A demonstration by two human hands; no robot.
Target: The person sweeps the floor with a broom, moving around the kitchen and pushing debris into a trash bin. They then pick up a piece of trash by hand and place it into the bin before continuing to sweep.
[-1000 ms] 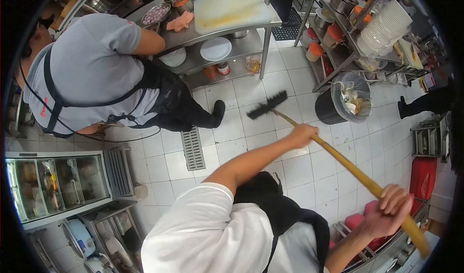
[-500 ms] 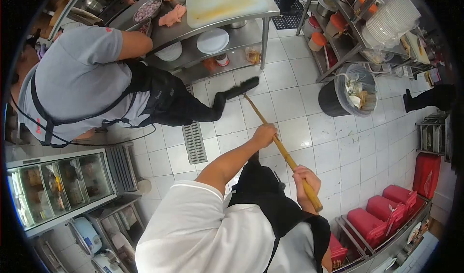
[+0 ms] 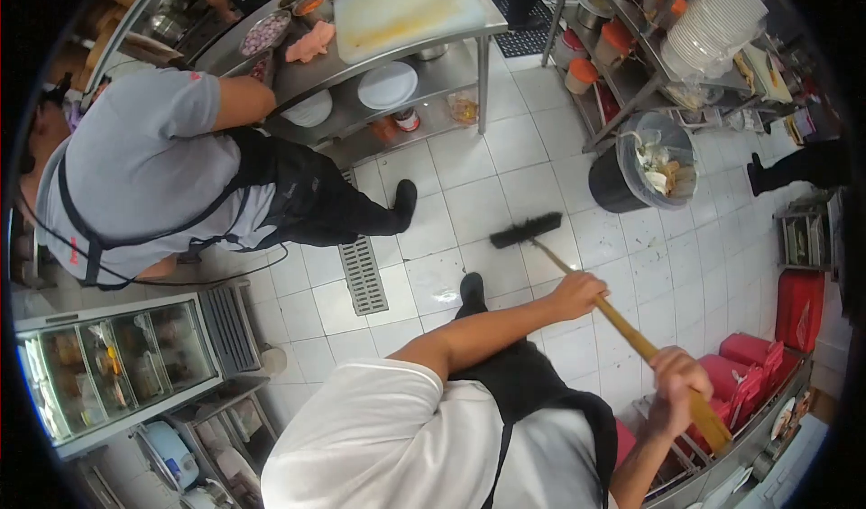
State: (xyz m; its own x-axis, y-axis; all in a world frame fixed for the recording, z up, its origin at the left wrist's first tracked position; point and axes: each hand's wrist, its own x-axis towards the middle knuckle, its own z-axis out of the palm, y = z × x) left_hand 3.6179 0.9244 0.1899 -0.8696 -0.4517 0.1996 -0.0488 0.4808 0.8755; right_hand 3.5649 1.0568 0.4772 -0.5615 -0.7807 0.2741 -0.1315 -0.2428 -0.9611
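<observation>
A broom with a long wooden handle [image 3: 631,333] slants across the floor in front of me. Its black bristle head [image 3: 526,229] lies low over the white tiles, apparently touching them. My left hand [image 3: 579,294] is wrapped round the middle of the handle. Farther back, near the top end, my right hand [image 3: 681,381] grips the same handle. The handle's butt sticks out past my right hand, over the side with the red containers. My black shoe [image 3: 472,291] shows left of my left arm.
A co-worker in a grey shirt [image 3: 144,139] stands at the metal worktable on the left. A lined bin with waste [image 3: 622,180] stands ahead right, beside a shelf rack [image 3: 622,117]. Red containers [image 3: 744,351] line the right. A drain grate [image 3: 363,276] is set in the floor.
The broom head has swept from beside the co-worker's shoe to the right and closer to me. Both my hands have moved right with the handle, still gripping it.
</observation>
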